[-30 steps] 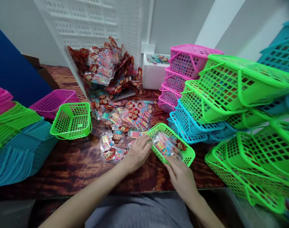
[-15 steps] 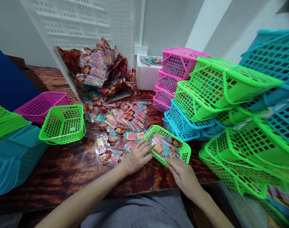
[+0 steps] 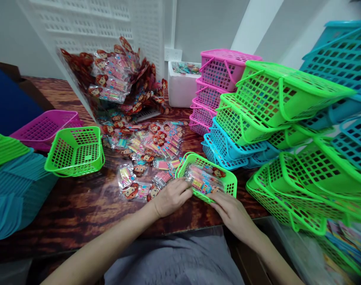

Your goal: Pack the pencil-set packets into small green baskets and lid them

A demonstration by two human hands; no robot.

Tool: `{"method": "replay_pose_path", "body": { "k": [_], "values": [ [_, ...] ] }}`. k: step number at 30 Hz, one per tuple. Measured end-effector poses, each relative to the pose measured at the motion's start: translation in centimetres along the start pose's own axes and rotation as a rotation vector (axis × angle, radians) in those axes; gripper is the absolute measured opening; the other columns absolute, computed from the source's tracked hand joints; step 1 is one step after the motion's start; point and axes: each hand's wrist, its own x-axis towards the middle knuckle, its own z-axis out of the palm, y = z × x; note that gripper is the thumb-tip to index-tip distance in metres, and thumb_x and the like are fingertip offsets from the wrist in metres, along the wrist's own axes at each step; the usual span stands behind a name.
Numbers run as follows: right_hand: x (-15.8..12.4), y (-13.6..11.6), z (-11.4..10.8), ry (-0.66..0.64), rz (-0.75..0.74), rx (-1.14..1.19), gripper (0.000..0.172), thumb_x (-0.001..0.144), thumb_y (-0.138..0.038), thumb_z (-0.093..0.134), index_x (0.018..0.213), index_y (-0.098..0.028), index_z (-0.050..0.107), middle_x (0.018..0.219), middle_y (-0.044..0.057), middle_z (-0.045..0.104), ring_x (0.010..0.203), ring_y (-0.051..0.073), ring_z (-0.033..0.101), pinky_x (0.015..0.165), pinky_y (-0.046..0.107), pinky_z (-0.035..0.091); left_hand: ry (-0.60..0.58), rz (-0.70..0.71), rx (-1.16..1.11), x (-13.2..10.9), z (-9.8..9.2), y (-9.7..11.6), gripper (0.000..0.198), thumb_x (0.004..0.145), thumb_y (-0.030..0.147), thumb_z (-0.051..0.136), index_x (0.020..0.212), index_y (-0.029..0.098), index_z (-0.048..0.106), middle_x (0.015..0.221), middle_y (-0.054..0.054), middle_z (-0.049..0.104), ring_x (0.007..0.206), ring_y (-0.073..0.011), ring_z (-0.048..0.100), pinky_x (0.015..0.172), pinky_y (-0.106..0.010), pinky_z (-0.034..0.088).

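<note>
A small green plastic basket (image 3: 230, 183) stands in front of me on the table, holding several clear packets (image 3: 199, 180) with red-haired cartoon heads and pink and yellow contents. At its near left corner, the curled fingers of my left hand (image 3: 173, 196) close on the rim. My right hand (image 3: 232, 209) grips the near rim toward the right, its fingertips reaching over the edge to the packets. The undersides of both hands are hidden. Left of the basket, more loose packets (image 3: 135, 192) lie flat on the table.
A tipped white crate (image 3: 88, 23) spills a heap of packets (image 3: 112, 79) at the back. Stacked pink, blue and green baskets (image 3: 257, 99) crowd the right. On the left are a green basket (image 3: 76, 152), a magenta basket (image 3: 46, 126) and nested blue baskets (image 3: 23, 190). A white box (image 3: 183, 91) stands behind.
The view has shifted slightly, so the surroundings sit a little higher. My left hand has drawn back slightly toward me along the basket's rim. My right hand stays at the near rim.
</note>
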Motion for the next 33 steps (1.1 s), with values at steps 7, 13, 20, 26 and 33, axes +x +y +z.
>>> {"method": "replay_pose_path", "body": {
  "k": [7,13,20,26,33],
  "values": [
    [-0.1,0.2,0.0,0.007,0.006,-0.033,0.028,0.100,-0.021,0.046,0.120,-0.024,0.066,0.116,0.008,0.073,0.108,0.025,0.068,0.092,0.041,0.054,-0.012,-0.028,-0.024,-0.2,0.1,0.1,0.019,0.100,0.008,0.040,0.100,0.012,0.059,0.105,-0.012,0.068,0.102,-0.0185,0.064,0.104,-0.042,0.052],
    [1.0,-0.8,1.2,0.020,0.028,0.003,0.035,0.100,-0.022,0.045,0.132,-0.020,0.060,0.121,0.011,0.071,0.110,0.026,0.067,0.095,0.041,0.053,-0.022,-0.039,-0.037,-0.2,0.6,-0.2,0.017,0.100,0.008,0.042,0.097,0.012,0.058,0.104,-0.012,0.066,0.102,-0.0192,0.063,0.106,-0.042,0.051],
    [3.3,-0.5,-0.6,-0.009,0.154,0.162,0.030,0.098,-0.032,0.048,0.112,-0.021,0.073,0.109,0.008,0.076,0.099,0.026,0.072,0.088,0.037,0.055,-0.053,-0.059,-0.001,1.3,-1.1,-0.7,0.025,0.103,0.009,0.034,0.096,0.012,0.057,0.106,-0.012,0.064,0.105,-0.0196,0.062,0.106,-0.042,0.049],
    [4.4,-0.5,-2.4,-0.057,0.201,0.287,0.033,0.095,-0.034,0.051,0.115,-0.021,0.074,0.104,0.004,0.077,0.095,0.025,0.071,0.085,0.035,0.056,-0.068,-0.083,-0.016,2.9,-1.7,-1.3,0.027,0.104,0.012,0.032,0.092,0.013,0.056,0.099,-0.009,0.063,0.092,-0.0184,0.059,0.090,-0.035,0.053],
    [4.5,-0.4,-2.4,-0.074,0.219,0.354,0.033,0.095,-0.037,0.051,0.114,-0.021,0.073,0.097,0.002,0.076,0.088,0.023,0.069,0.082,0.034,0.055,-0.088,-0.112,-0.004,3.4,-1.7,-1.1,0.027,0.104,0.013,0.034,0.089,0.014,0.056,0.091,-0.007,0.059,0.084,-0.0180,0.057,0.080,-0.031,0.050]
  ]
}}
